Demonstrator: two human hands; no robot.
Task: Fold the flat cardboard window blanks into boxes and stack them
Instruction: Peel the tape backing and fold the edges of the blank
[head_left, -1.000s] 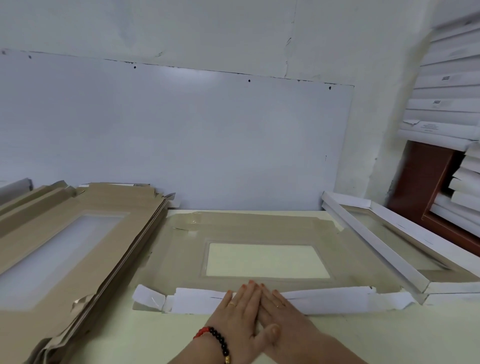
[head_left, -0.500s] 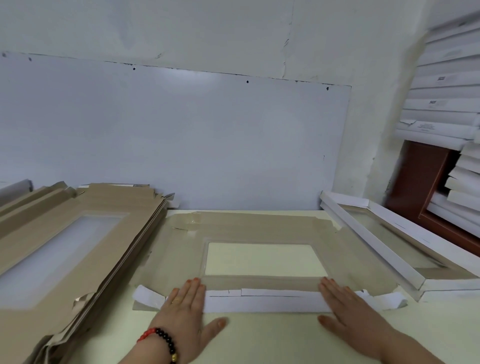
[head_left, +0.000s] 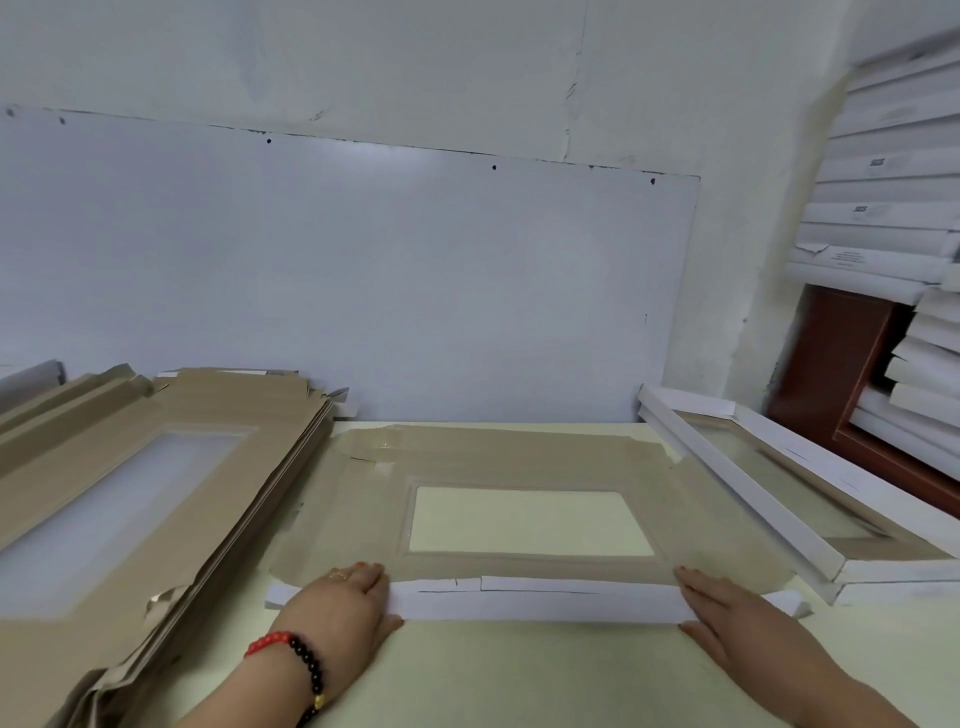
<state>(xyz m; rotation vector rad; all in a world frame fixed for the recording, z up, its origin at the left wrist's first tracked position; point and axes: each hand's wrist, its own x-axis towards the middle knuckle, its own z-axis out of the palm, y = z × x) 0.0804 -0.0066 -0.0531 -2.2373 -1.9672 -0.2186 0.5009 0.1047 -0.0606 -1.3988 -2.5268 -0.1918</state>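
Evidently light and stiff only along its creases, the window blank lies flat mid-table; left hand and right hand, fingers straight, press the folded white flap, best gripped at its ends.

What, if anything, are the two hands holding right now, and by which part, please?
Nothing is gripped. The left hand and right hand press flat on the ends of the blank's folded near flap.
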